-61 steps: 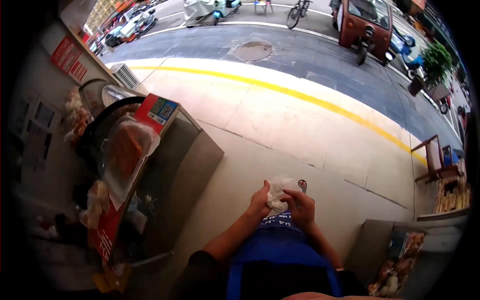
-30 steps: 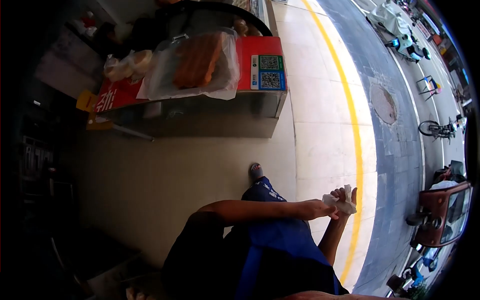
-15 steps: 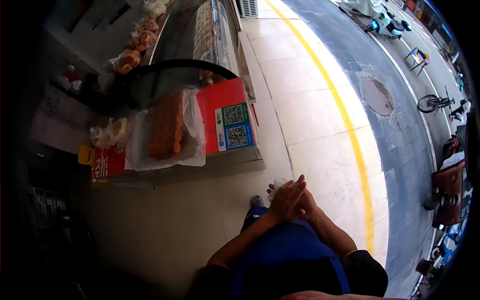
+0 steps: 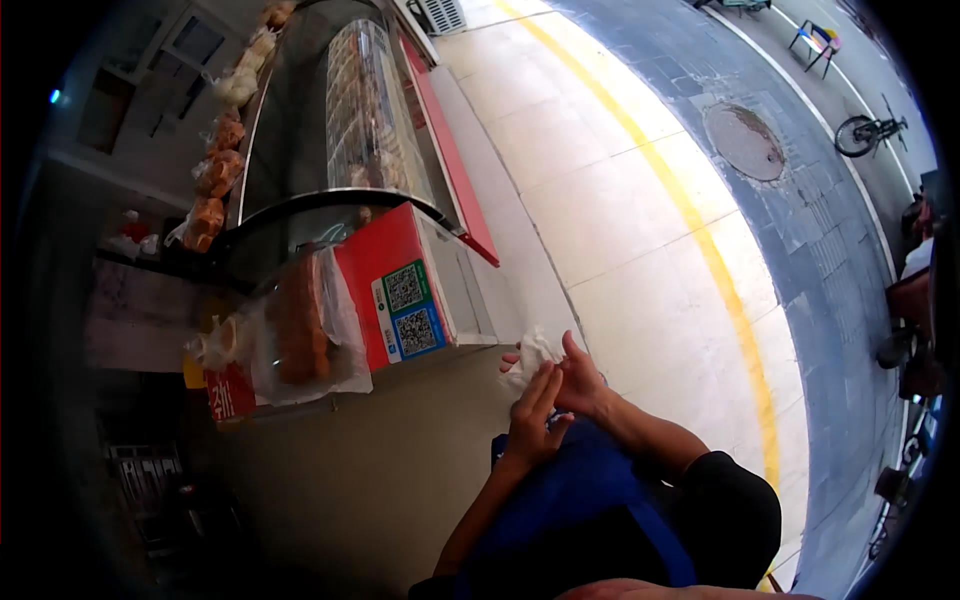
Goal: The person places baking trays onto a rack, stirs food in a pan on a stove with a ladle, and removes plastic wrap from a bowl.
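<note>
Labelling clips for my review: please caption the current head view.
Left hand and right hand meet at a crumpled white tissue, near a red countertop bearing two QR codes.

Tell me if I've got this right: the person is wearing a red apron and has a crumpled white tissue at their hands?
Not quite: the apron is blue, not red, as the head view shows. The rest is right: the crumpled white tissue is at the person's left hand and right hand.
</note>
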Demonstrator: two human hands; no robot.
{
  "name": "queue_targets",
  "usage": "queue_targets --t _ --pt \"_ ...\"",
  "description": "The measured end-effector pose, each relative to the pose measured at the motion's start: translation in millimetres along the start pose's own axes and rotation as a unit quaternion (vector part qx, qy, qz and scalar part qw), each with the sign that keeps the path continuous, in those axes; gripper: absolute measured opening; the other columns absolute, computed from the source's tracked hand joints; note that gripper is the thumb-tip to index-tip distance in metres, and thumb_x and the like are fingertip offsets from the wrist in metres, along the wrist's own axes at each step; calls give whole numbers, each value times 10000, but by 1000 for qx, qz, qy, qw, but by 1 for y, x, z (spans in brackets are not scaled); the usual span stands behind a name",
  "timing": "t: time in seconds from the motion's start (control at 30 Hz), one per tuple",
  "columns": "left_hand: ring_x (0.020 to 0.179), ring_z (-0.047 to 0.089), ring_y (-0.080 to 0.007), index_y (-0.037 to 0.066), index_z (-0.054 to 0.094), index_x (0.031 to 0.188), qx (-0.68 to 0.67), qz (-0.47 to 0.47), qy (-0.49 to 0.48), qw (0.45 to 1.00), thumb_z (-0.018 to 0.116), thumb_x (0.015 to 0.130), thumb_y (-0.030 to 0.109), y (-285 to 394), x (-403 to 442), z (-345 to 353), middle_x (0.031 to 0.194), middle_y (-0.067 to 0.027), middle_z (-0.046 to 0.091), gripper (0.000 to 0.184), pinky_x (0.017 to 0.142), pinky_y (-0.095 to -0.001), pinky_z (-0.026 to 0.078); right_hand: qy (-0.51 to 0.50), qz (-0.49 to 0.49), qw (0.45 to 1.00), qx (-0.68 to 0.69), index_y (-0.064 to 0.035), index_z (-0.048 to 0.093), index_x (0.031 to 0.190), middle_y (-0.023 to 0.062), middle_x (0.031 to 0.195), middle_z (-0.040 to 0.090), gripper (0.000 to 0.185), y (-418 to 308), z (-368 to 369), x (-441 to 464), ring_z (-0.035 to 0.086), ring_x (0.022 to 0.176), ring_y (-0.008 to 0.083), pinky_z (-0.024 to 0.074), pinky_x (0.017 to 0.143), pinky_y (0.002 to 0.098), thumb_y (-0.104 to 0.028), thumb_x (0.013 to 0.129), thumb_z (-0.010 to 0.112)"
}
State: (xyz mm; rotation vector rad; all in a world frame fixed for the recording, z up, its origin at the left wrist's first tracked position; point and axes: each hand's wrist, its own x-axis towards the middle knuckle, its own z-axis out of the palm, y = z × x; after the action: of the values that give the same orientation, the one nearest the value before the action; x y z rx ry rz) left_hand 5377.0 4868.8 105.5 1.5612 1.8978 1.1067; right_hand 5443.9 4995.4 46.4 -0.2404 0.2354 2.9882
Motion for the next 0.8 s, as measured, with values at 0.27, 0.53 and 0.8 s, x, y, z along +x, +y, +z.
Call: queue_targets --t 0.27,0.53,0.8 --pt "1292 527 -417 -2 651 1224 278 130 102 946 623 946 258 21 35 0 1281 -219 626 382 1091 -572 383 -33 79 996 -33 -17 418 1445 155 1522 430 888 -29 -8 -30 430 1381 306 342 1129 432 -744 942 344" --pt "623 580 -419 51 502 676 167 30 156 973 512 970 242 -23 15 21 672 -176 579 351 544 -512 411 -23 206 948 -243 -35 395 1474 94 1480 478 939 7 6 -50 446 1355 237 361 1111 387 -787 917 314" --pt "589 609 -416 -15 586 672 118 -51 234 964 466 1023 251 -18 4 12 639 -217 611 456 508 -444 434 63 163 886 -430 -81 231 1578 99 1603 315 919 29 54 -71 318 1457 237 242 1184 394 -751 955 320"
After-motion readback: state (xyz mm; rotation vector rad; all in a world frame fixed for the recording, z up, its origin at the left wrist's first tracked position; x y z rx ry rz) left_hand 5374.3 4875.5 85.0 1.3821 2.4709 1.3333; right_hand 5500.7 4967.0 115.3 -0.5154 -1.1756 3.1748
